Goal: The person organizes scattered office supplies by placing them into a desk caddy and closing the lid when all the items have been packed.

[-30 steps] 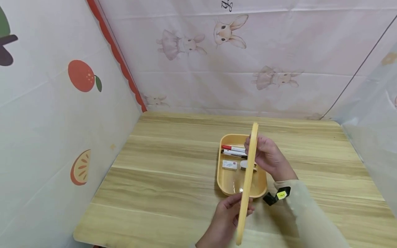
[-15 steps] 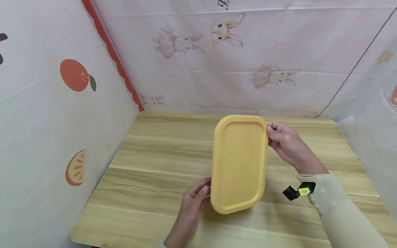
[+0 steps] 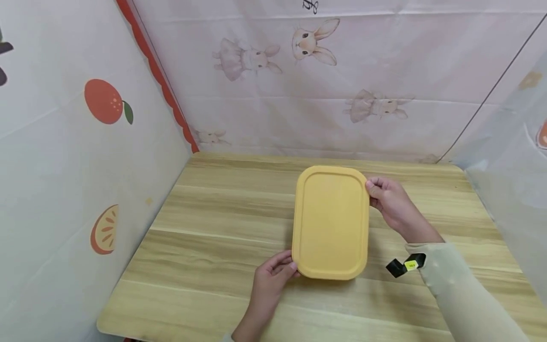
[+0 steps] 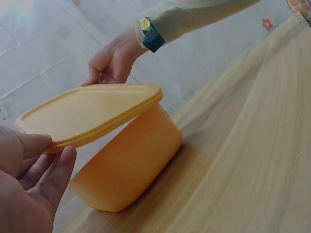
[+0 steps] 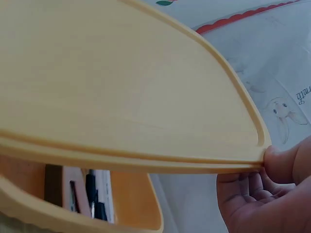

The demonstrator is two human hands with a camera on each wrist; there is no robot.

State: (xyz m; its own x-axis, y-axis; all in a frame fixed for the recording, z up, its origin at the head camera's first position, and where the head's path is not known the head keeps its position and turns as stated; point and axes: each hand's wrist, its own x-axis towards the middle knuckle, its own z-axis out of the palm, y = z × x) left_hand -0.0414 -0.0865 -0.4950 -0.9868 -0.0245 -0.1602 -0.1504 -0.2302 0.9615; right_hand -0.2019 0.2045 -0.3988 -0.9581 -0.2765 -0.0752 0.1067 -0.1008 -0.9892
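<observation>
A yellow rectangular lid (image 3: 331,223) with rounded corners is held flat over a yellow plastic box (image 4: 131,170). My left hand (image 3: 271,285) pinches its near left corner between thumb and fingers. At the far right corner, my right hand (image 3: 395,206) pinches the edge, thumb on top. In the left wrist view a gap shows between the lid and the box rim. Through that gap, the right wrist view shows pens (image 5: 95,194) and other small items inside the box. From the head view the lid hides the box almost entirely.
The box stands on a light wood-grain table (image 3: 222,237). Printed cloth walls rise behind it and along both sides. A black band with a yellow label (image 3: 410,265) sits on the right wrist.
The lid was edge-on above the box, its pens, small white box and other contents visible; it has turned flat and come down over the box. Both hands moved apart to its opposite corners.
</observation>
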